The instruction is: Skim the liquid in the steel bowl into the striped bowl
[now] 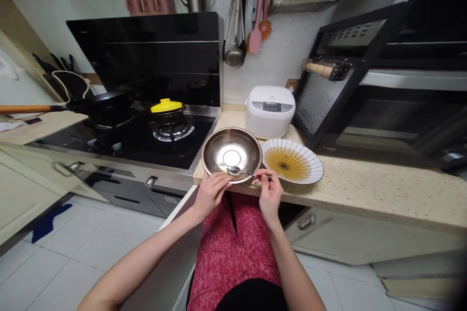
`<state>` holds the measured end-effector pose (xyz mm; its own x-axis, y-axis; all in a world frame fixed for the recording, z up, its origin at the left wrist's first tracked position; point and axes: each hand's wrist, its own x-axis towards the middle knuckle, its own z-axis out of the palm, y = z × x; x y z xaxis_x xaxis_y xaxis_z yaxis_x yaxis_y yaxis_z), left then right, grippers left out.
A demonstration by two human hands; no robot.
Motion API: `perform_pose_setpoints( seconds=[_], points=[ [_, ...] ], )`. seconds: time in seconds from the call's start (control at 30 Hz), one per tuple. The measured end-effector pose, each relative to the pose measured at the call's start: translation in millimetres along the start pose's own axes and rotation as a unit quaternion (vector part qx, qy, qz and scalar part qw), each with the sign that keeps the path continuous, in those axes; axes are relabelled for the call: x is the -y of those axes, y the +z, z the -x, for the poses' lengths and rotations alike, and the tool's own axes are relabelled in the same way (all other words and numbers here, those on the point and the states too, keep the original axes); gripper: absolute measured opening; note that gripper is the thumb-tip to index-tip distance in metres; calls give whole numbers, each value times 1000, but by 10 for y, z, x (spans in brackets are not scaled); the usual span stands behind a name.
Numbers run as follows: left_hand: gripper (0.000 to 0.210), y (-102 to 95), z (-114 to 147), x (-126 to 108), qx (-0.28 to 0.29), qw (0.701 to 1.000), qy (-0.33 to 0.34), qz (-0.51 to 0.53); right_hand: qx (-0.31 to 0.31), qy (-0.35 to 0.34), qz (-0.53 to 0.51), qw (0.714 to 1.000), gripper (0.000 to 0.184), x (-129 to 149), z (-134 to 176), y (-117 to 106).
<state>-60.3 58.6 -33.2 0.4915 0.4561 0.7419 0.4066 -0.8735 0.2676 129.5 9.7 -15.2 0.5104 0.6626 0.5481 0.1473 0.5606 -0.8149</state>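
Note:
A shiny stainless steel bowl (pixel 250 148) stands at the counter's front edge. My left hand (pixel 212 192) is closed at its near rim, thumb below and fingers together on top. In my right hand (pixel 269 194) the thin handle of a metal spoon (pixel 234 170) is pinched between thumb and fingers. The spoon's head hangs over the near inside of the bowl, close to my left fingertips. Whether the spoon holds anything is too small to tell. Just right of the bowl lies a white plate (pixel 315 167) with dark radiating lines and a yellow-brown middle.
Behind the bowl and plate is a white rice cooker (pixel 270 119). To the left, a gas stove (pixel 146 150) carries a small pot with a yellow lid (pixel 166 105) and a wok (pixel 105 102) with a wooden handle. At right stands a dark oven (pixel 401 126). Utensils hang on the wall.

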Motion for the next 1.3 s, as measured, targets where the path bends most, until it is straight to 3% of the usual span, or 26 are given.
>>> perform_pose_setpoints(
  seconds=[0.97,1.3],
  points=[
    [29,54,65,15,-3,1000,-1,-12,5,35,3,999,31,-77,41,32],
    [26,53,56,6,-3,1000,7,-23,-25,46,-58,997,29,-144,52,50]
  ],
)
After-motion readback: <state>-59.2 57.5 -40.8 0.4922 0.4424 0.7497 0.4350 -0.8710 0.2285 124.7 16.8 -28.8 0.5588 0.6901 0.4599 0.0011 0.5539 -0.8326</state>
